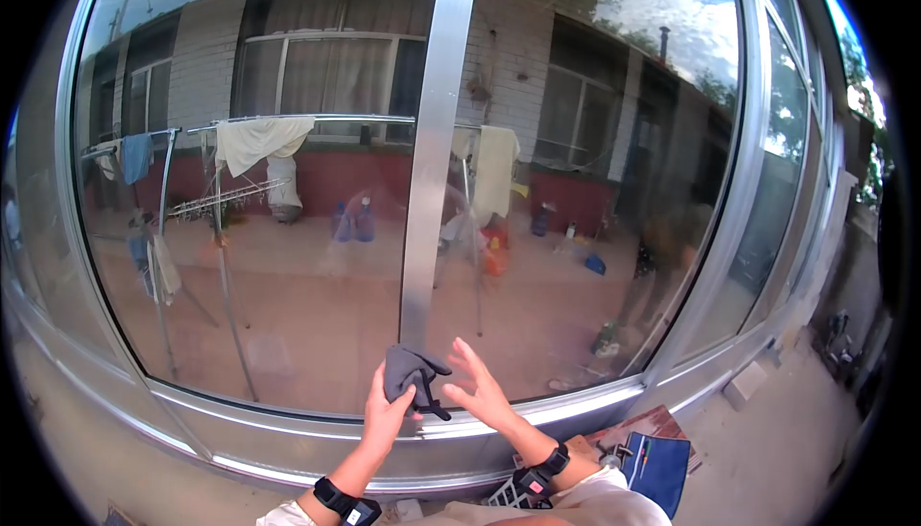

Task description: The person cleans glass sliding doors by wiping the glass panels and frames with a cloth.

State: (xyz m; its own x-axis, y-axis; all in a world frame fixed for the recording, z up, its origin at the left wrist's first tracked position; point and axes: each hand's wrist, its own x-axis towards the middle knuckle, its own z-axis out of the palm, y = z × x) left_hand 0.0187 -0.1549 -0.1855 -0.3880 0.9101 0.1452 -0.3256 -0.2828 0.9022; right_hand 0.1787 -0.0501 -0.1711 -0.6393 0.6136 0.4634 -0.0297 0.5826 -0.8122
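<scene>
From where I stand, the big window (326,334) fills most of the view, its glass busy with images of a yard; the wearer should judge depth by the frame. A bright metal post (441,94) splits the panes and meets the bottom rail (576,399) near the hands, so knuckles want minding around those hard edges. Below, to the right, lies a blue pouch (662,473); elbows do best well clear of it.

The hands are apart. The left hand (386,411) pinches a dark grey cloth (408,372), thumb in front, just before the foot of the post; whether the cloth touches metal, I can't tell. The right hand (484,396) is spread just beside it, seemingly holding nothing.

To my eye, the cloth is bunched and would handle better with a steady left grip while the right fingertips spread its folds evenly. Smallest of all, a thin dark strip (434,409) dangles from it; tucked in, that should be less likely to snag.
</scene>
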